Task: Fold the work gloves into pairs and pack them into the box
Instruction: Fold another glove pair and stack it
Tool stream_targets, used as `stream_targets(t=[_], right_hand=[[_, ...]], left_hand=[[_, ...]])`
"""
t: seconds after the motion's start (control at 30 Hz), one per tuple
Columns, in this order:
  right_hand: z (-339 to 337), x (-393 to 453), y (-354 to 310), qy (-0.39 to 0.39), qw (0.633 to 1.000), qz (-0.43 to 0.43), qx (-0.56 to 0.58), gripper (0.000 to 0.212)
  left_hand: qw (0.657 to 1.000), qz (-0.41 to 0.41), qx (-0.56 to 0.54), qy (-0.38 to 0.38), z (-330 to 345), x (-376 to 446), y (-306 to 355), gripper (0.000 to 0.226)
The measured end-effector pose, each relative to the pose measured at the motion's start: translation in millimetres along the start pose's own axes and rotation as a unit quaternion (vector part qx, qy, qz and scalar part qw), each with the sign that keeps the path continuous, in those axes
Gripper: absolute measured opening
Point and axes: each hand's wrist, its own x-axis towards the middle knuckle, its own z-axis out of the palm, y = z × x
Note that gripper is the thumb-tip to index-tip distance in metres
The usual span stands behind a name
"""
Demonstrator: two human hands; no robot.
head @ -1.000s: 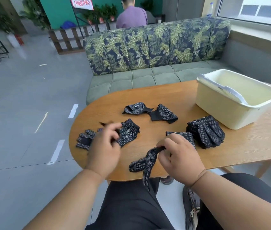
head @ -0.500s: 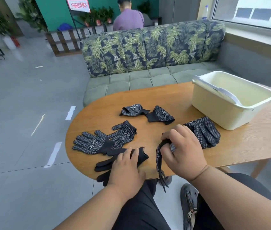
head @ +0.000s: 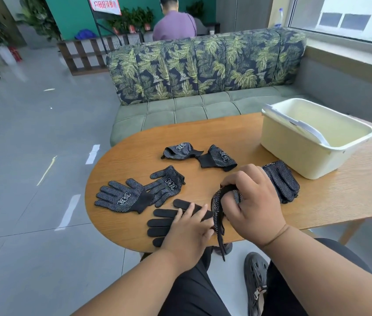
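Seated person at oval wooden table; pairing step in hand, nothing packed yet as far as the view shows. L hand lies flat, fingers straight, pressing a plain black glove spread near the table's 6 o'clock edge; glove's long axis runs roughly 9-to-3, fingertips to 9 o'clock, cuff end toward the R hand. R hand has fingers curled tight round a dotted glove, which hangs limp from the fist and trails past the table edge toward 6 o'clock. Key relation: held glove sits just at 3 o'clock of the flat glove, at its cuff end, so mating them likely calls for a short carry toward 9 o'clock and laying it along the same axis; R hand is nearer for that, L hand acting as anchor. Dotted glove stack lies partly behind the R hand at abt 1 o'clock of it. Two flat dotted gloves overlap at 10 o'clock of the L hand. Two folded gloves lie at table centre. Cream plastic box stands at 2 o'clock, open; visible interior shows no gloves. Risk, as judged: dangling glove may snag on the table edge.
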Motion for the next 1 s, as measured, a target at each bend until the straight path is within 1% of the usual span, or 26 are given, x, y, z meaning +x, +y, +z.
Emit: stream_targets(t=[0.07,0.13,0.23,0.3,0.37,0.43,0.53,0.6,0.63,0.67,0.7,0.73,0.8,0.83,0.87,0.93,1.0], right_hand=[[0,2,-1,0.002,1.000,0.001,0.001,0.013],[2,4,-3,0.005,1.000,0.000,0.005,0.013],[7,14,-11,0.003,1.000,-0.010,0.017,0.011],[15,23,-17,-0.004,0.999,-0.026,0.029,0.010],[27,36,-25,-0.002,0.998,-0.035,0.050,0.011],[38,47,-36,0.011,0.997,-0.031,0.069,0.012],[46,58,-48,0.038,0.994,-0.013,0.102,0.014],[49,50,-46,0.029,0.991,0.018,0.129,0.013],[52,38,-41,0.005,0.991,0.033,0.130,0.012],[54,23,-34,-0.037,0.991,0.048,0.120,0.012],[58,5,-25,-0.100,0.988,0.061,0.096,0.012],[59,-13,-15,-0.178,0.980,0.072,0.057,0.011],[57,-40,2,-0.325,0.942,0.085,-0.020,0.007],[55,-46,7,-0.367,0.925,0.088,-0.041,0.008],[52,-49,10,-0.389,0.915,0.091,-0.054,0.010],[47,-48,11,-0.402,0.908,0.087,-0.076,0.015],[45,-47,9,-0.404,0.907,0.083,-0.084,0.021]], left_hand=[[1.000,0.015,-0.004,-0.017,2,1,-3,0.054],[0.999,0.024,-0.028,-0.016,2,-2,-7,0.060],[1.000,0.000,0.002,-0.013,-1,-12,-15,0.071],[1.000,0.003,0.020,-0.023,-6,-19,-16,0.077],[0.999,0.003,0.011,-0.035,-13,-24,-16,0.079],[0.999,-0.028,-0.013,-0.035,-20,-33,-20,0.080],[0.988,-0.124,-0.084,0.033,-29,-50,-45,0.070],[0.963,-0.189,-0.141,0.128,-34,-59,-68,0.057],[0.943,-0.220,-0.179,0.176,-35,-63,-81,0.049],[0.919,-0.252,-0.215,0.214,-35,-67,-94,0.043],[0.896,-0.283,-0.243,0.240,-35,-70,-107,0.038],[0.877,-0.311,-0.269,0.248,-34,-73,-117,0.033],[0.849,-0.346,-0.313,0.249,-32,-76,-128,0.029],[0.843,-0.346,-0.329,0.250,-31,-76,-129,0.026],[0.842,-0.337,-0.338,0.252,-31,-75,-127,0.023],[0.849,-0.312,-0.352,0.241,-27,-69,-116,0.018],[0.867,-0.275,-0.353,0.219,-24,-64,-101,0.016]])
